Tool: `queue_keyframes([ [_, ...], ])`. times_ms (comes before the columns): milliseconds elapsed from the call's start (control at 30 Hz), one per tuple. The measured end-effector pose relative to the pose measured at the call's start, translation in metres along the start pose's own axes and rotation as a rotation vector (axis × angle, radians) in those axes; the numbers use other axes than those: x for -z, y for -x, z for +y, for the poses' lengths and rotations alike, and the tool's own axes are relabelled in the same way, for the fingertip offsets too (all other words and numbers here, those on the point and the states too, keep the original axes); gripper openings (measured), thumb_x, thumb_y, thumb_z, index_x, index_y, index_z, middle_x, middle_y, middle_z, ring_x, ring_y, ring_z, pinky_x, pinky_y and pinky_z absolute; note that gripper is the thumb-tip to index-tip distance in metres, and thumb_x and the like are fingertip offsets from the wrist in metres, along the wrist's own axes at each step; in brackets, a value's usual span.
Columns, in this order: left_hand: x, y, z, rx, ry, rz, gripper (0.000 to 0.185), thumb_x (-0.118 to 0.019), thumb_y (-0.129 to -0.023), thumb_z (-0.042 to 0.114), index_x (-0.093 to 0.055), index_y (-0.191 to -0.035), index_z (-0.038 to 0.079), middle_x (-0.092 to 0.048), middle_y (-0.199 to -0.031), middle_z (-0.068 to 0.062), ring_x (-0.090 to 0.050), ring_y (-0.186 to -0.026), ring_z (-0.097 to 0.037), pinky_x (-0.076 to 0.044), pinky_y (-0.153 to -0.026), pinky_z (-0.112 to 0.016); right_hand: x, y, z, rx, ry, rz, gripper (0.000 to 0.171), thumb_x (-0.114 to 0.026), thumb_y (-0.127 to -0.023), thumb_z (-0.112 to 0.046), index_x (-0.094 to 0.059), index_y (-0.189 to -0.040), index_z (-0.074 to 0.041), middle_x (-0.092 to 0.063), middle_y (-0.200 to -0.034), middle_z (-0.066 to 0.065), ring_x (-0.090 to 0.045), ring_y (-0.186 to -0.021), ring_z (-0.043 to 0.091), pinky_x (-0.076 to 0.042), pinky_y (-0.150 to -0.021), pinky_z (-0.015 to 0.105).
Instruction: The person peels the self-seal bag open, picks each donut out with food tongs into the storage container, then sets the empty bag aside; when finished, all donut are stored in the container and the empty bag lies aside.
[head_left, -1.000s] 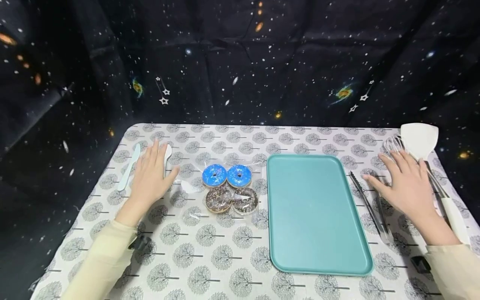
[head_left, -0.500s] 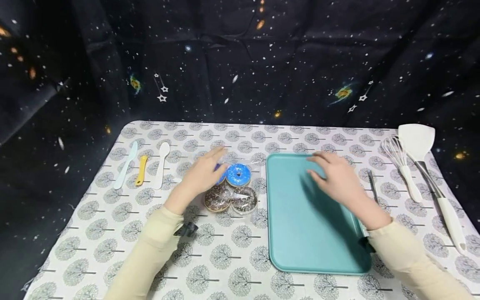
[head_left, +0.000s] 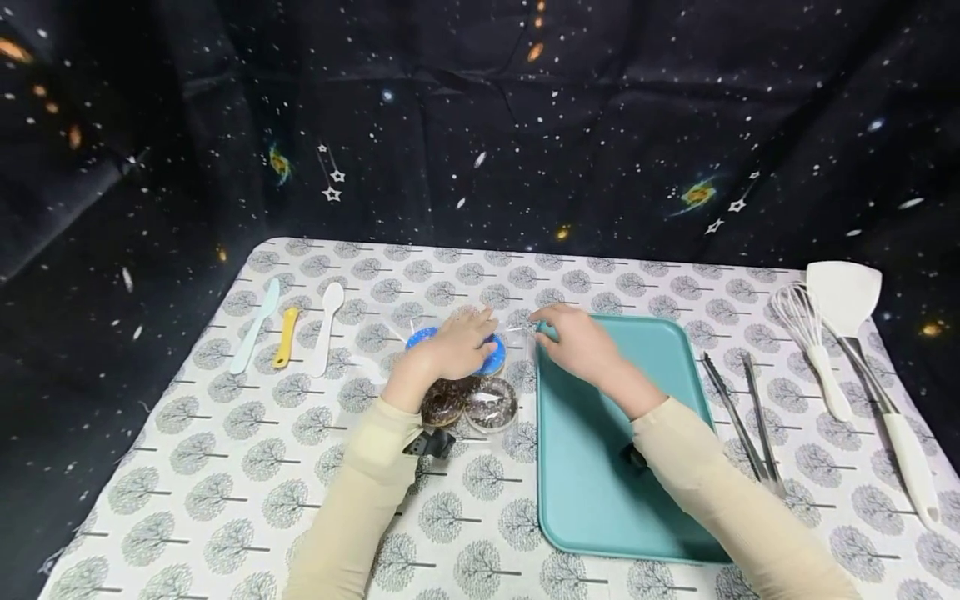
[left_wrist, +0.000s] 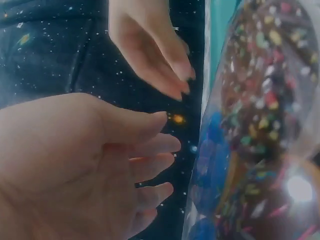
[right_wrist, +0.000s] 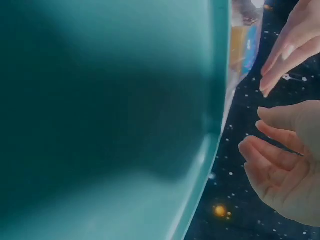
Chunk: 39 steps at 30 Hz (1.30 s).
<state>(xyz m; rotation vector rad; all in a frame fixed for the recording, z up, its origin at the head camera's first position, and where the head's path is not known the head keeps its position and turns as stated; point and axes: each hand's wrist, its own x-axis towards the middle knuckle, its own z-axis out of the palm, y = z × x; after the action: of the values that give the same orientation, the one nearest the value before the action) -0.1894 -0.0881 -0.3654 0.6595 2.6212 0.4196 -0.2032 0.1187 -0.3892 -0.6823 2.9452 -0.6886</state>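
Two blue-iced donuts and two chocolate donuts with sprinkles lie together in a clear plastic bag. Over the blue pair hovers my left hand, hiding parts of them. Its fingers are loosely bent with nothing between them in the left wrist view. My right hand is above the left edge of a teal tray, fingertips pointing at the bag's far right corner. The right wrist view shows a gap between its thumb and fingers, which hold nothing.
On the left lie a light-blue knife, a yellow-handled utensil and a white spoon. Black tongs, a whisk and a white spatula lie right of the tray. A dark starry cloth hangs behind.
My left hand has moved right from the small utensils to above the donuts. My right hand has moved left from beside the tongs and whisk, across the tray to its left edge.
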Motion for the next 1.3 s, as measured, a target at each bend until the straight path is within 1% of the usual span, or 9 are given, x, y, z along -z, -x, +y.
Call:
queue_keyframes([
  [100,-0.001,0.004,0.005,-0.033,-0.006,-0.023,0.053,-0.035,-0.101,0.023,-0.020,-0.146,-0.001,-0.005,-0.156,-0.013,-0.001,-0.142,-0.036,-0.002,-0.116,-0.046,-0.004,-0.008,0.000,-0.008,-0.023,-0.021,0.032,-0.061,-0.090,-0.014,-0.060,-0.120,-0.005,-0.059,-0.125,0.014,-0.060,-0.106,0.030,-0.048,-0.093,0.045],
  [300,0.000,0.008,0.005,-0.040,0.015,-0.102,0.054,-0.036,-0.101,0.023,-0.019,-0.146,-0.001,-0.006,-0.156,-0.014,-0.004,-0.143,-0.032,-0.005,-0.116,-0.044,-0.010,-0.020,-0.003,0.057,-0.055,-0.137,0.038,-0.056,-0.091,-0.008,-0.053,-0.129,-0.001,-0.054,-0.130,0.017,-0.050,-0.121,0.033,-0.038,-0.104,0.046],
  [400,-0.001,0.009,0.000,-0.032,0.031,-0.133,0.057,-0.040,-0.100,0.025,-0.019,-0.146,0.000,-0.007,-0.155,-0.013,-0.005,-0.143,-0.030,-0.007,-0.116,-0.042,-0.015,-0.025,-0.008,0.068,-0.035,-0.180,0.042,-0.053,-0.092,-0.006,-0.047,-0.133,0.001,-0.052,-0.132,0.018,-0.051,-0.118,0.031,-0.035,-0.106,0.046],
  [467,-0.001,0.010,-0.003,-0.027,0.040,-0.138,0.061,-0.046,-0.098,0.027,-0.019,-0.147,0.001,-0.008,-0.156,-0.012,-0.005,-0.143,-0.029,-0.008,-0.116,-0.042,-0.019,-0.029,-0.010,0.061,-0.013,-0.192,0.044,-0.051,-0.092,-0.004,-0.045,-0.135,0.002,-0.054,-0.129,0.018,-0.054,-0.110,0.029,-0.038,-0.104,0.045],
  [533,-0.002,0.009,-0.005,-0.017,0.049,-0.139,0.068,-0.053,-0.095,0.030,-0.019,-0.147,0.003,-0.008,-0.156,-0.010,-0.006,-0.143,-0.028,-0.009,-0.116,-0.041,-0.022,-0.032,-0.010,0.060,0.006,-0.190,0.043,-0.051,-0.091,-0.004,-0.046,-0.134,0.003,-0.056,-0.125,0.019,-0.056,-0.103,0.029,-0.042,-0.099,0.045],
  [767,-0.007,0.005,-0.001,0.003,0.057,-0.082,0.088,-0.073,-0.079,0.030,-0.024,-0.146,0.003,-0.015,-0.156,-0.007,-0.010,-0.143,-0.027,-0.012,-0.116,-0.041,-0.027,-0.044,-0.005,-0.008,0.046,-0.131,0.038,-0.057,-0.091,-0.011,-0.055,-0.128,-0.002,-0.057,-0.125,0.018,-0.053,-0.114,0.035,-0.041,-0.099,0.050],
  [967,-0.008,0.003,0.004,0.044,0.083,-0.061,0.091,-0.078,-0.074,0.028,-0.027,-0.146,0.006,-0.019,-0.155,-0.007,-0.013,-0.143,-0.026,-0.015,-0.115,-0.040,-0.029,-0.049,0.000,0.012,0.019,-0.038,0.026,-0.060,-0.087,-0.003,-0.067,-0.112,-0.004,-0.067,-0.105,0.014,-0.062,-0.095,0.029,-0.051,-0.085,0.042],
  [1133,-0.008,0.003,0.002,0.055,0.077,-0.043,0.091,-0.079,-0.072,0.029,-0.029,-0.146,0.008,-0.021,-0.154,-0.007,-0.016,-0.142,-0.026,-0.017,-0.115,-0.039,-0.029,-0.054,0.000,0.051,0.013,-0.049,0.021,-0.058,-0.083,0.003,-0.072,-0.099,-0.004,-0.069,-0.100,0.012,-0.064,-0.090,0.027,-0.053,-0.082,0.039],
  [1300,-0.008,0.003,0.002,0.051,0.080,-0.023,0.091,-0.080,-0.071,0.028,-0.031,-0.145,0.006,-0.025,-0.153,-0.010,-0.019,-0.141,-0.027,-0.018,-0.115,-0.040,-0.028,-0.055,-0.003,0.001,-0.003,-0.062,0.011,-0.062,-0.086,-0.004,-0.072,-0.090,-0.004,-0.071,-0.092,0.010,-0.066,-0.082,0.023,-0.055,-0.075,0.035],
])
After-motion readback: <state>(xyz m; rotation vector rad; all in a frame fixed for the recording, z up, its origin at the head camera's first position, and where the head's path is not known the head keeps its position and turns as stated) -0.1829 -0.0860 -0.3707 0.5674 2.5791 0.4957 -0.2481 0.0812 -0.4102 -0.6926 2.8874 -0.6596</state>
